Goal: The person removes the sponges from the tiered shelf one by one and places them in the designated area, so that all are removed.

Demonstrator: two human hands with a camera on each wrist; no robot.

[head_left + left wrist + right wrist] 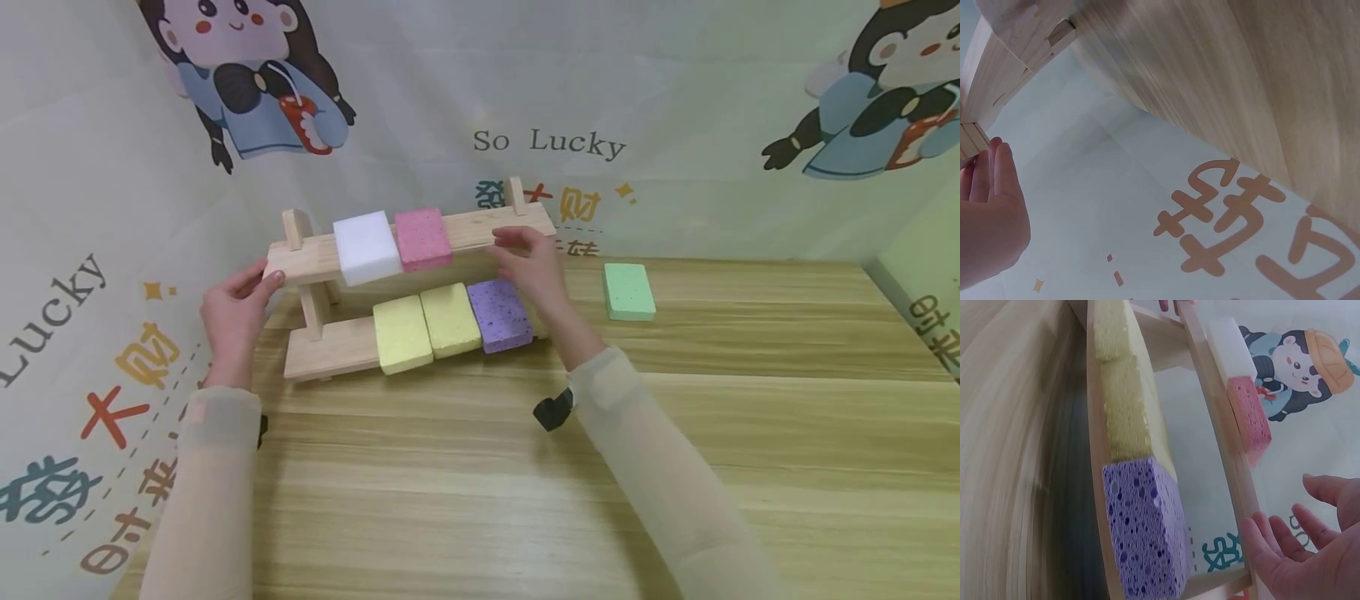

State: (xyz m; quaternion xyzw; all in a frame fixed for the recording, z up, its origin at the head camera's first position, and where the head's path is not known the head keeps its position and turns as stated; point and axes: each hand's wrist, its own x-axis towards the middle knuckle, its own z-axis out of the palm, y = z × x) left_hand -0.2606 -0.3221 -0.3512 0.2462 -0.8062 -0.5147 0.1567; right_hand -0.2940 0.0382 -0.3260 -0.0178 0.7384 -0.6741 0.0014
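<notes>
A two-tier wooden rack (337,333) stands at the back left of the table. My left hand (234,321) pinches the left end of its upper board, thumb on top; the left wrist view shows the fingers (1000,165) at that end. My right hand (534,267) is at the upper board's right part, fingers spread and loosely bent, holding nothing; whether the fingertips touch the edge I cannot tell. On the upper board lie a white sponge (367,247) and a pink sponge (423,239). Two yellow sponges (403,333) and a purple sponge (1144,525) lie side by side on the lower board.
A green sponge (629,292) lies on the wood-grain table (465,483) to the right of the rack. Behind and to the left hangs a printed cloth (420,92) with cartoon figures and lettering, close to the rack's left end.
</notes>
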